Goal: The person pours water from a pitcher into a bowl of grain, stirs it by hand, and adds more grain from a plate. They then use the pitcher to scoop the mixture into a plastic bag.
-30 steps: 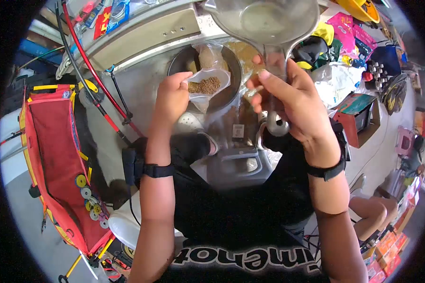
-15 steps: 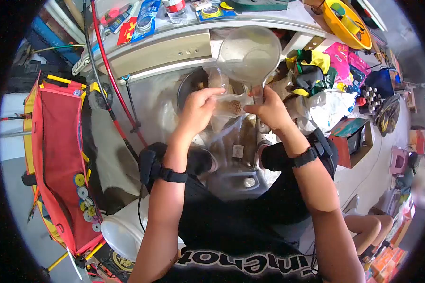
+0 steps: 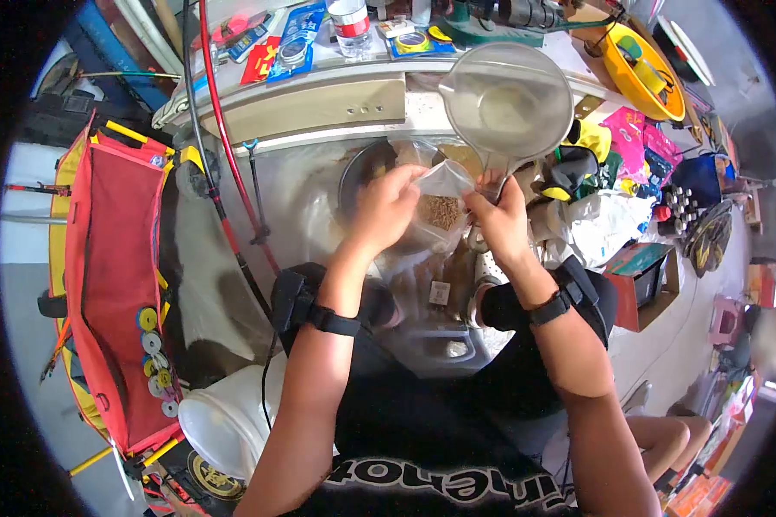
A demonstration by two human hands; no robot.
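A clear plastic bag (image 3: 447,179) with brown granules (image 3: 441,212) at its bottom is held up between my hands, its mouth spread. My left hand (image 3: 388,205) pinches the bag's left edge. My right hand (image 3: 502,215) grips the right edge, and the handle of a translucent plastic jug (image 3: 507,95) also runs into its fingers. The jug tips so that I look into its round opening; a little pale residue may lie inside. Behind the bag stands a dark round basin (image 3: 350,179), partly hidden by my left hand. Below the bag lies clear packaging with a white label (image 3: 439,293).
A workbench (image 3: 319,108) runs along the front, bearing a bottle (image 3: 349,30) and packaged goods. To the left are a red bag (image 3: 116,284) and long rods (image 3: 224,172). A white bucket (image 3: 220,422) stands near my left leg. Another person's legs (image 3: 664,439) show at right.
The bag has been raised and its mouth spread wider, so more granules show. The jug has shifted right with my right hand, and the view has turned slightly.
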